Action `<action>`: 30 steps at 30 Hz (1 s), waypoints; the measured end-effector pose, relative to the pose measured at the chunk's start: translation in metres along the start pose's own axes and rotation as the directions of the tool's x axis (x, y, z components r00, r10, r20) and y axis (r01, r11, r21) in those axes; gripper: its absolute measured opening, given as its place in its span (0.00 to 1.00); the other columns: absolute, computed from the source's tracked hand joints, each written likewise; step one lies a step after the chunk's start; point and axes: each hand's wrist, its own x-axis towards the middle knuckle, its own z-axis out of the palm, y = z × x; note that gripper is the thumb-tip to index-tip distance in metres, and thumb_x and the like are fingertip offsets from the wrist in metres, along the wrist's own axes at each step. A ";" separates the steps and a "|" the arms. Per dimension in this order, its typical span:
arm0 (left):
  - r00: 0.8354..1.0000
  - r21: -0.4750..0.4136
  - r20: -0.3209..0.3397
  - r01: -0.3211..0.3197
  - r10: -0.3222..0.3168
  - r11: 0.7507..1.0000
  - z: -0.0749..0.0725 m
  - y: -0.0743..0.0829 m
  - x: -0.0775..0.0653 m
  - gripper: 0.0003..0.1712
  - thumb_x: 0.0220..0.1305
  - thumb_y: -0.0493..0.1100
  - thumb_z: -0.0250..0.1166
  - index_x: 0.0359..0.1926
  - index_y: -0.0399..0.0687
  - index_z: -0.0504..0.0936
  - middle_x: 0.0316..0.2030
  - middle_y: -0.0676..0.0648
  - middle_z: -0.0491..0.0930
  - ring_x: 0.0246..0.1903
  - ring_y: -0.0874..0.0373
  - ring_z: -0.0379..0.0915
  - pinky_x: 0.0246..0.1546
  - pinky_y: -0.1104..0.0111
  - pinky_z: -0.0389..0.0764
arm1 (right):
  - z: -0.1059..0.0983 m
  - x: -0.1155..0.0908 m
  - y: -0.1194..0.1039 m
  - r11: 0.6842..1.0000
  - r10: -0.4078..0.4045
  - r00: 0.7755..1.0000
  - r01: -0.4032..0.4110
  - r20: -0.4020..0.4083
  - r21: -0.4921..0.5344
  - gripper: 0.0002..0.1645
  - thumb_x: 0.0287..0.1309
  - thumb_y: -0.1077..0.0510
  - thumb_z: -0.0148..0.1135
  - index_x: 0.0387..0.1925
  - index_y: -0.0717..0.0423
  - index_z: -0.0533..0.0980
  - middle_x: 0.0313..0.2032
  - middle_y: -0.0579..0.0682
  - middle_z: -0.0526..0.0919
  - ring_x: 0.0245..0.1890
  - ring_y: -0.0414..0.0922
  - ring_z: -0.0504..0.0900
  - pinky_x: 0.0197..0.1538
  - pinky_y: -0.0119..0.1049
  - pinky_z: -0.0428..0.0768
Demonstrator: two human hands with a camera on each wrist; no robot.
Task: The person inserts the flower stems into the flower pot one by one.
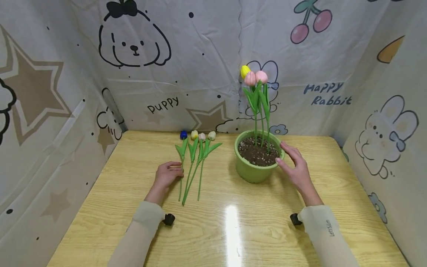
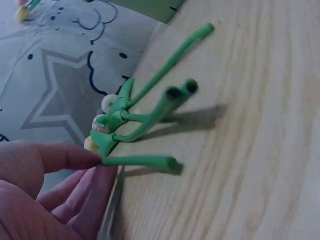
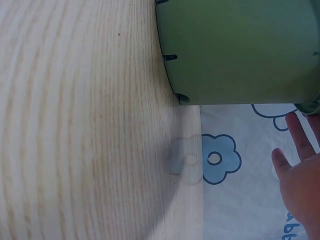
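Observation:
On the left of the table, my left hand (image 1: 168, 175) pinches the stem of a blue artificial tulip (image 1: 183, 135). The left wrist view shows the stem's cut end (image 2: 170, 163) poking out from the fingers, just above the wood. Beside it lie a yellow tulip (image 1: 194, 134), a pale pink tulip (image 1: 202, 137) and a white tulip (image 1: 211, 135). My right hand (image 1: 298, 172) rests at the right rim of a green flowerpot (image 1: 255, 173), fingers spread and fairly straight. One yellow and two pink tulips (image 1: 256, 77) stand upright in the pot's soil (image 1: 254, 155).
The wooden table (image 1: 207, 233) has a bright light reflection near its front. A printed fabric curtain (image 1: 207, 48) encloses the back and both sides, close behind the flower heads and the pot. Small black wrist cameras (image 1: 169, 219) sit on the sleeves.

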 end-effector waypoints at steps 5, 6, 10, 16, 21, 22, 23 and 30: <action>0.997 -0.030 0.056 0.053 -0.051 0.998 -0.003 0.002 -0.002 0.27 0.67 0.28 0.66 0.67 0.36 0.76 0.46 0.42 0.84 0.34 0.61 0.83 0.31 0.73 0.85 | -0.001 -0.001 0.001 1.000 -0.002 1.000 0.002 -0.002 -0.009 0.35 0.70 0.60 0.65 0.75 0.51 0.69 0.75 0.55 0.68 0.69 0.25 0.63 0.80 0.37 0.60; 0.997 -0.029 0.064 0.055 -0.053 0.998 -0.003 0.003 -0.003 0.28 0.67 0.28 0.65 0.67 0.36 0.76 0.48 0.42 0.84 0.35 0.61 0.83 0.31 0.73 0.85 | -0.001 -0.001 0.001 1.000 -0.004 1.000 0.004 -0.004 -0.008 0.35 0.70 0.60 0.65 0.75 0.51 0.69 0.75 0.55 0.68 0.69 0.25 0.63 0.79 0.33 0.60; 0.995 -0.026 0.083 0.052 -0.050 0.998 -0.002 0.005 -0.006 0.28 0.69 0.27 0.64 0.69 0.36 0.74 0.50 0.41 0.81 0.37 0.60 0.82 0.33 0.72 0.86 | -0.001 0.000 0.000 1.000 -0.009 1.000 0.009 -0.009 0.001 0.35 0.69 0.61 0.65 0.75 0.51 0.69 0.75 0.55 0.68 0.69 0.25 0.64 0.74 0.21 0.59; 0.996 -0.026 0.083 0.033 -0.030 0.999 -0.005 0.004 -0.009 0.28 0.69 0.26 0.63 0.69 0.37 0.74 0.50 0.41 0.80 0.38 0.60 0.81 0.34 0.73 0.86 | 0.000 -0.001 -0.001 1.000 -0.009 1.000 0.009 -0.006 0.018 0.35 0.69 0.62 0.65 0.75 0.51 0.69 0.75 0.55 0.68 0.70 0.30 0.65 0.75 0.22 0.59; 0.996 -0.045 0.084 0.010 -0.006 0.999 -0.007 0.004 -0.013 0.29 0.68 0.26 0.64 0.69 0.36 0.73 0.51 0.40 0.80 0.37 0.59 0.82 0.32 0.74 0.85 | 0.000 -0.002 -0.003 1.000 -0.012 1.000 0.012 0.002 0.019 0.35 0.69 0.62 0.65 0.75 0.53 0.68 0.75 0.57 0.67 0.72 0.35 0.65 0.77 0.27 0.60; 0.996 -0.050 0.087 0.006 -0.001 0.999 -0.007 0.004 -0.014 0.29 0.67 0.26 0.64 0.69 0.35 0.73 0.50 0.40 0.80 0.37 0.59 0.82 0.32 0.74 0.86 | 0.000 -0.002 -0.003 1.000 -0.012 1.000 0.012 0.005 0.017 0.35 0.69 0.62 0.65 0.75 0.53 0.68 0.75 0.57 0.67 0.72 0.36 0.65 0.77 0.28 0.60; 0.996 -0.055 0.088 0.004 0.001 0.998 -0.008 0.005 -0.014 0.29 0.67 0.26 0.65 0.68 0.35 0.73 0.50 0.40 0.80 0.37 0.59 0.83 0.33 0.74 0.86 | 0.000 -0.002 -0.004 1.000 -0.010 1.000 0.009 0.005 0.015 0.36 0.69 0.62 0.65 0.75 0.53 0.68 0.75 0.57 0.67 0.72 0.36 0.65 0.77 0.28 0.60; 0.995 -0.061 0.093 -0.028 0.034 0.998 -0.007 0.006 -0.017 0.28 0.66 0.26 0.66 0.67 0.36 0.74 0.50 0.41 0.80 0.37 0.59 0.84 0.36 0.72 0.88 | 0.000 -0.001 -0.006 1.000 0.004 1.000 -0.004 0.001 0.020 0.36 0.68 0.62 0.66 0.75 0.53 0.68 0.75 0.57 0.67 0.72 0.39 0.65 0.80 0.34 0.60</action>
